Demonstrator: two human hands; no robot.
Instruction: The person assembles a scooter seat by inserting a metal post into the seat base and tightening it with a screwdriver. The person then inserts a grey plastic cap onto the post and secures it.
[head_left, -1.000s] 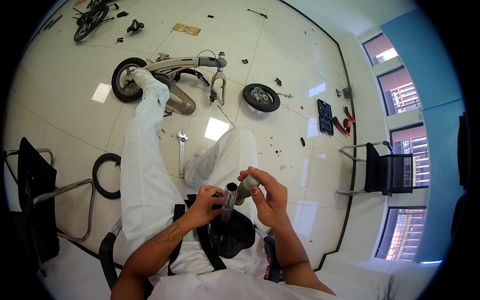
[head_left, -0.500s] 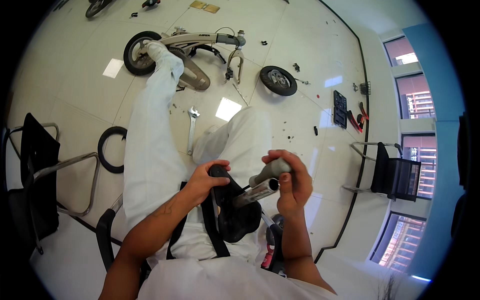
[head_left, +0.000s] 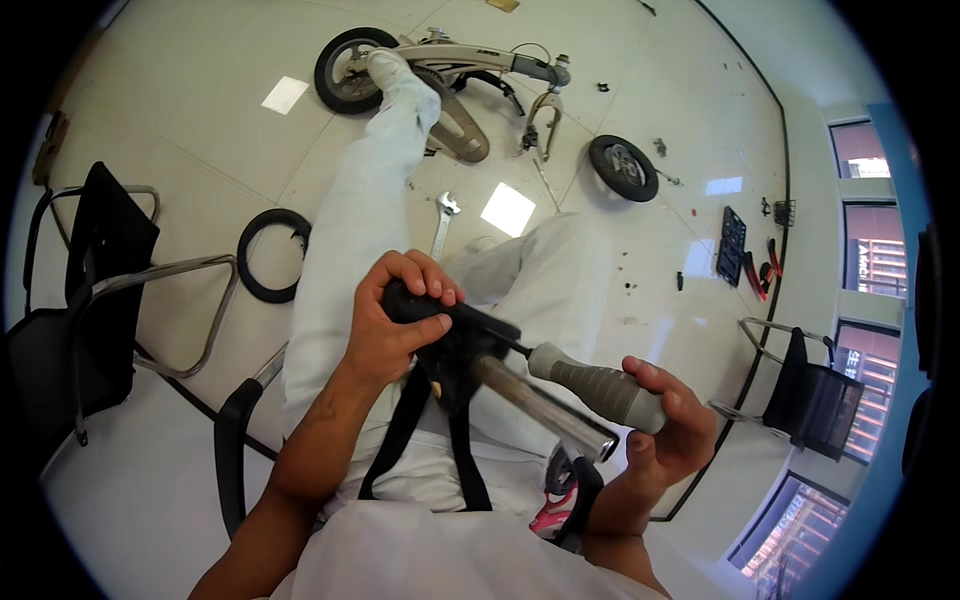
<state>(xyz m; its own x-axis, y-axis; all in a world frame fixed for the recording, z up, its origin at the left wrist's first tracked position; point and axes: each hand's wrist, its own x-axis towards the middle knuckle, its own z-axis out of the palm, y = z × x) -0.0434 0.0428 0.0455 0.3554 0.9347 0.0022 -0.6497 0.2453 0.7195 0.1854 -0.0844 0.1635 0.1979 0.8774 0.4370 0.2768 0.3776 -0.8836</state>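
Grey rubber wraps the handle of the screwdriver (head_left: 596, 386) that the right hand (head_left: 668, 435) cradles in loosely curled fingers above the lap, while the left hand (head_left: 392, 325) is clenched tight around a black bicycle saddle (head_left: 440, 318), whose shiny metal seat post (head_left: 543, 408) slants down toward the right hand. Beyond the white-trousered legs, the glossy pale tile floor (head_left: 200, 160) carries a combination wrench (head_left: 441, 222), a loose black tyre (head_left: 270, 255), a small detached wheel (head_left: 623, 167) and the stripped silver folding-bike frame (head_left: 450, 70). Black tubular chairs (head_left: 110, 290) stand at the left and beside the windows.
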